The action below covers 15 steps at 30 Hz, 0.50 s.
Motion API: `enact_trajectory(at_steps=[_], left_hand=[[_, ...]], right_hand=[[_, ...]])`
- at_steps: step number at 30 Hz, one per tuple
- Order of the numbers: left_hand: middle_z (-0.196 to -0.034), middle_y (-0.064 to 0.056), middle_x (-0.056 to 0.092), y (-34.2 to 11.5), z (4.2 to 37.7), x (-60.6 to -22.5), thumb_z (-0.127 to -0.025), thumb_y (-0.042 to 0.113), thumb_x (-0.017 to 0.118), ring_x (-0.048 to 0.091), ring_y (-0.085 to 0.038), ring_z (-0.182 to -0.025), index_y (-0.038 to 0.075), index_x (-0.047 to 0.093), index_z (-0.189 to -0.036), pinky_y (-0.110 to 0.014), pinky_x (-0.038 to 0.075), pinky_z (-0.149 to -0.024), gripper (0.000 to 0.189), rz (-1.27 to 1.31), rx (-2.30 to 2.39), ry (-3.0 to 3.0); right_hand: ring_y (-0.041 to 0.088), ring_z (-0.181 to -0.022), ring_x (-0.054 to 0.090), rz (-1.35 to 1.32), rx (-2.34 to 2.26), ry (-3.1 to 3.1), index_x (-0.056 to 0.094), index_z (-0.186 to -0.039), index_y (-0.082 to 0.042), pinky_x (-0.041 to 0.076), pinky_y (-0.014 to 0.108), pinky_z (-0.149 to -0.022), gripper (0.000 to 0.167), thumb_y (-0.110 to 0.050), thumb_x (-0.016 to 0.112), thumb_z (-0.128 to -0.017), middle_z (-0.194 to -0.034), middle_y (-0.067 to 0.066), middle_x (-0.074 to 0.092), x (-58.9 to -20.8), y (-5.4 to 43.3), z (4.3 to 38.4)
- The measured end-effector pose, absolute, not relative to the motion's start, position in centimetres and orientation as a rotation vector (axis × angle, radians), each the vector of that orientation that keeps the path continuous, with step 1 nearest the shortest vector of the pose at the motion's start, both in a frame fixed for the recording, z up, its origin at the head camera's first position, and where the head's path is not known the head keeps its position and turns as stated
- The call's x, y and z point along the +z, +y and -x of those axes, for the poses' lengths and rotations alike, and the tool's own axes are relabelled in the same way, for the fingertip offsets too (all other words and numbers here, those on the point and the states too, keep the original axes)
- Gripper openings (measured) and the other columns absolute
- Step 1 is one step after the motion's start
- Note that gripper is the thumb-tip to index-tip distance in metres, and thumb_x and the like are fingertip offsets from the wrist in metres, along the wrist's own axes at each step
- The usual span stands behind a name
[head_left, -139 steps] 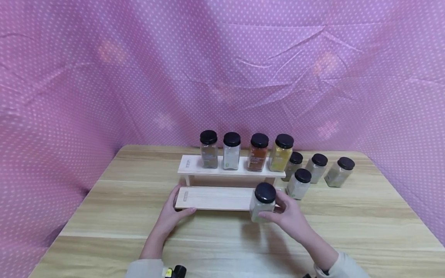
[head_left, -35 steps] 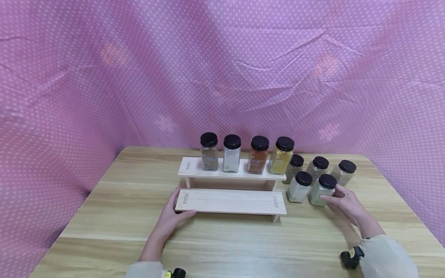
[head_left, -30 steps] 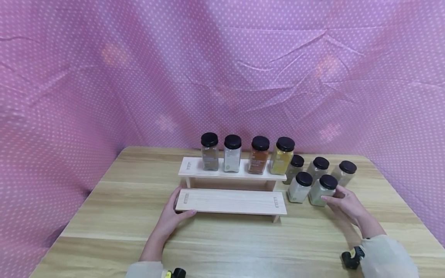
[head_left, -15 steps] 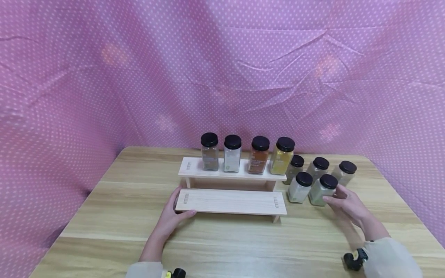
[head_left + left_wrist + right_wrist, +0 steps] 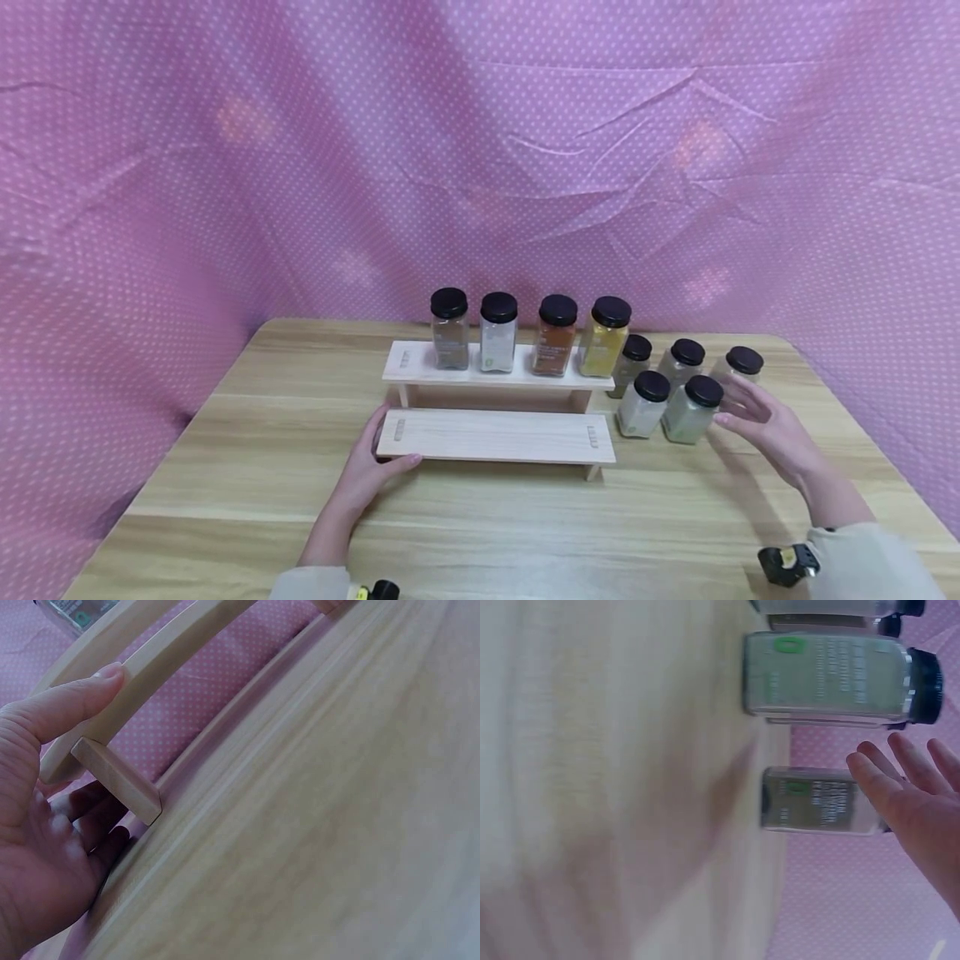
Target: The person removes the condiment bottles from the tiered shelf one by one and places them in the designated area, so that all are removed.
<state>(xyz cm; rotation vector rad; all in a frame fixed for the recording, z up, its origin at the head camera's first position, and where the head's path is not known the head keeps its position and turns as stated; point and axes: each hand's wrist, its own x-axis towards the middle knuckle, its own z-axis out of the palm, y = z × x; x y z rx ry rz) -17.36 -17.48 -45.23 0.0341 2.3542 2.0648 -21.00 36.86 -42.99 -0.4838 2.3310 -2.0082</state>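
Note:
My left hand grips the left end of the two-tier wooden spice rack. In the left wrist view its thumb lies on the board's front edge, with the fingers behind the short leg. My right hand is beside a spice jar with pale green powder. In the right wrist view its fingers are spread, apart from that jar, and partly cover a brownish jar behind. Several black-lidded spice jars, including an orange-red one and a yellow one, stand on the rack's upper tier.
Right of the rack, a whitish jar stands close to the green one, with more jars behind them on the wooden table. A pink dotted cloth hangs behind the table.
My right hand carried the green-powder jar from the lower tier's front to the table on the right, released it, and drew slightly away rightward. The left hand stayed on the rack.

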Motion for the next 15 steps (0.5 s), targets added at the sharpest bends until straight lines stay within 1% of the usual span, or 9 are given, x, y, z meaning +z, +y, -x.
enact_trajectory(at_steps=[2,4,6,7,9,11,15], left_hand=[[-0.137,-0.014,0.023,-17.5,17.4,-45.3,-0.066,0.011,0.075,0.021,-0.023,-0.123,0.012,0.011,-0.138,-0.040,0.008,-0.101,0.097,-0.030,2.059,2.356],[-0.138,-0.014,0.022,-17.5,17.4,-45.2,-0.066,0.012,0.075,0.020,-0.023,-0.124,0.012,0.011,-0.138,-0.040,0.008,-0.101,0.097,-0.023,2.045,2.365],[-0.138,-0.014,0.022,-17.5,17.4,-45.2,-0.066,0.013,0.075,0.020,-0.023,-0.124,0.012,0.011,-0.138,-0.040,0.008,-0.101,0.097,-0.021,2.035,2.374],[-0.137,-0.014,0.023,-17.5,17.4,-45.2,-0.066,0.013,0.075,0.020,-0.023,-0.124,0.012,0.011,-0.138,-0.040,0.009,-0.101,0.097,-0.023,2.037,2.374],[-0.137,-0.014,0.023,-17.5,17.4,-45.1,-0.066,0.012,0.075,0.021,-0.022,-0.123,0.012,0.012,-0.138,-0.039,0.009,-0.101,0.096,-0.027,2.046,2.369],[-0.137,-0.014,0.023,-17.5,17.4,-45.1,-0.066,0.012,0.075,0.022,-0.022,-0.123,0.011,0.012,-0.138,-0.039,0.009,-0.101,0.095,-0.032,2.052,2.365],[-0.137,-0.013,0.024,-17.4,17.4,-45.1,-0.067,0.012,0.074,0.022,-0.022,-0.123,0.011,0.011,-0.138,-0.039,0.009,-0.101,0.095,-0.035,2.053,2.361]], right_hand=[[0.002,-0.108,0.042,0.472,-1.974,2.362,0.021,-0.138,-0.013,0.038,0.018,-0.083,0.063,-0.003,0.053,-0.084,-0.130,-0.002,0.039,-41.6,36.3,20.6],[0.000,-0.106,0.043,0.490,-1.989,2.360,0.022,-0.137,-0.012,0.037,0.012,-0.078,0.062,-0.001,0.052,-0.084,-0.126,-0.008,0.043,-40.1,35.6,20.2],[-0.001,-0.106,0.043,0.472,-1.953,2.386,0.021,-0.137,-0.012,0.036,0.010,-0.079,0.062,-0.003,0.053,-0.084,-0.122,-0.012,0.044,-38.3,34.6,19.7],[-0.001,-0.106,0.043,0.490,-1.973,2.368,0.021,-0.137,-0.010,0.036,0.010,-0.079,0.062,-0.001,0.052,-0.084,-0.120,-0.013,0.045,-37.8,34.4,19.6],[0.000,-0.106,0.044,0.500,-2.001,2.351,0.022,-0.136,-0.009,0.036,0.010,-0.079,0.060,0.004,0.049,-0.084,-0.118,-0.013,0.047,-36.7,33.8,19.5],[-0.001,-0.105,0.044,0.508,-2.006,2.351,0.022,-0.136,-0.009,0.035,0.010,-0.080,0.060,0.005,0.049,-0.084,-0.117,-0.013,0.047,-36.0,33.4,19.5],[0.001,-0.108,0.042,0.473,-1.969,2.405,0.021,-0.137,-0.010,0.034,0.014,-0.085,0.061,-0.001,0.051,-0.085,-0.125,-0.006,0.042,-35.0,32.8,20.0]])
